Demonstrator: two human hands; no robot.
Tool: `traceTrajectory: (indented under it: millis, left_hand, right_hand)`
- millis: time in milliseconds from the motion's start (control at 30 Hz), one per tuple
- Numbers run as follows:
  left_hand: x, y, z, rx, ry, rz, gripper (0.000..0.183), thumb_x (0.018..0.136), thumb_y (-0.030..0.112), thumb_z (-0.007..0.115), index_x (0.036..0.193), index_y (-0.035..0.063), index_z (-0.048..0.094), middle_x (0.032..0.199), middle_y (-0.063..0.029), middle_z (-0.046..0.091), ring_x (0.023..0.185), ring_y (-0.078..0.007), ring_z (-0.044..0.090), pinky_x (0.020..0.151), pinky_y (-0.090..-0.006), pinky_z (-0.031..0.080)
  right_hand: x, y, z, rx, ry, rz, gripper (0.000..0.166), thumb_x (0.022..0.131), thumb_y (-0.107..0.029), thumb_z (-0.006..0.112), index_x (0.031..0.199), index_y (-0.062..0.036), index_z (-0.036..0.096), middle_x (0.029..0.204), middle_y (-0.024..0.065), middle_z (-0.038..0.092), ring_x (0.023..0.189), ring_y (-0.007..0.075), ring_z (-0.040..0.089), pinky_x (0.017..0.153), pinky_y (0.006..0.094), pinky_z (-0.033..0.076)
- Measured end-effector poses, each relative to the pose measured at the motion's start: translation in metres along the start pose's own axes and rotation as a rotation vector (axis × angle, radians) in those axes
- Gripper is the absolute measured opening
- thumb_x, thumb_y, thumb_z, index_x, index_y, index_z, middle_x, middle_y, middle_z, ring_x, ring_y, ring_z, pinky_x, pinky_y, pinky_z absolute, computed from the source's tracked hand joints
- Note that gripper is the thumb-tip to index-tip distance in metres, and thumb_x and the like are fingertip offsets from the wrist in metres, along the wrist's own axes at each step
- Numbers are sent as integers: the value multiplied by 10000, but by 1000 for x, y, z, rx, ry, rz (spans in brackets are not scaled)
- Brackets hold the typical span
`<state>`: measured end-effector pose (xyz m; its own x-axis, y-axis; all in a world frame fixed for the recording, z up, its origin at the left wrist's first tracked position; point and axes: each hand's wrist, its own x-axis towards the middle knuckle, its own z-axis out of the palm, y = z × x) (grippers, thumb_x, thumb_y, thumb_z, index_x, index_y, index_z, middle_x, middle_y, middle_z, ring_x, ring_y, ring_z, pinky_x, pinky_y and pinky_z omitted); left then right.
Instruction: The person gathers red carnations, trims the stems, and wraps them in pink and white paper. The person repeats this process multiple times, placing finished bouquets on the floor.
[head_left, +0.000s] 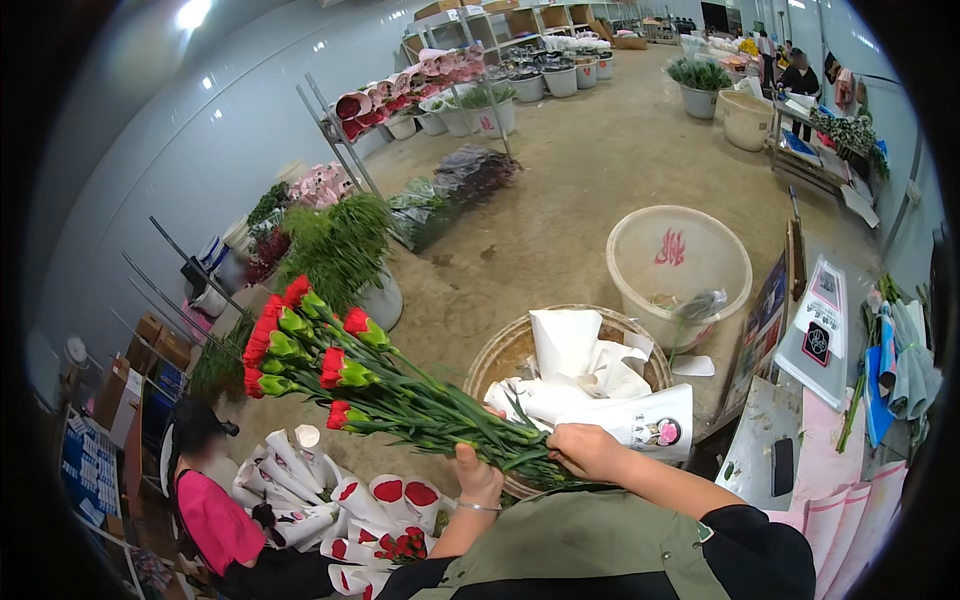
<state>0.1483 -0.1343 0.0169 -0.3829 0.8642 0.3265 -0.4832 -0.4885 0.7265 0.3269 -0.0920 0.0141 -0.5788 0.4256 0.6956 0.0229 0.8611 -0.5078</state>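
Observation:
A bunch of red carnations with long green stems (442, 405) lies slantwise before me, its blooms to the left. My left hand (478, 472), with a bracelet at the wrist, grips the stems from below, thumb upright. Near the stem ends, my right hand (589, 451) is closed on the leaves and stems. Beyond both hands, a round tub (487, 346) holds crumpled white paper sleeves (566, 345). A printed white sleeve (637, 424) lies over the tub's near right edge, close to my right hand.
At lower left, a co-worker in a pink top (217, 517) sits beside white-wrapped red flowers (390, 491). A large pale bucket (679, 262) stands ahead right. On the right, a worktable (757, 427) bears a phone (782, 466) and paper. A bucket of greenery (330, 240) stands left, near a metal rack (337, 135).

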Motion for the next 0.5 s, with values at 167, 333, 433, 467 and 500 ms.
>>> traceTrajectory:
  millis: [167,333,433,467,500]
  left_hand:
    - [-17,-19,-18,-94,109,-139,701,731,531,715,1132,-6,511,1031,-108,602,953,-220,591,852,-372,496]
    - [-14,-21,-6,-83,4,-121,632,796,431,690,1162,-35,474,1037,-160,607,916,-231,604,807,-369,519]
    - [-9,-17,2,-52,-10,-109,619,793,470,673,1127,-18,487,996,-131,587,933,-221,581,816,-351,497]
    - [-11,-16,6,-30,22,-125,633,782,517,663,1093,-11,503,974,-117,577,920,-208,567,837,-341,474]
    - [-12,-15,8,-7,55,-140,651,770,564,654,1059,-4,519,952,-103,567,908,-194,553,859,-331,451]
  right_hand:
    - [-25,-8,-9,124,-21,285,118,813,-56,626,869,-40,524,739,136,555,674,328,577,593,384,464]
    - [-30,-15,-8,64,-63,408,118,834,-89,611,874,-36,514,744,152,571,682,356,576,596,411,459]
    - [-27,-21,-4,-36,-42,355,144,818,-100,631,858,-37,508,722,134,561,664,344,575,570,405,456]
    - [-29,-22,-5,-60,-53,340,148,813,-102,636,857,-39,510,716,129,558,661,338,576,564,403,455]
    - [-30,-23,-5,-81,-64,325,152,808,-104,642,855,-40,512,709,124,555,658,332,577,558,400,454]
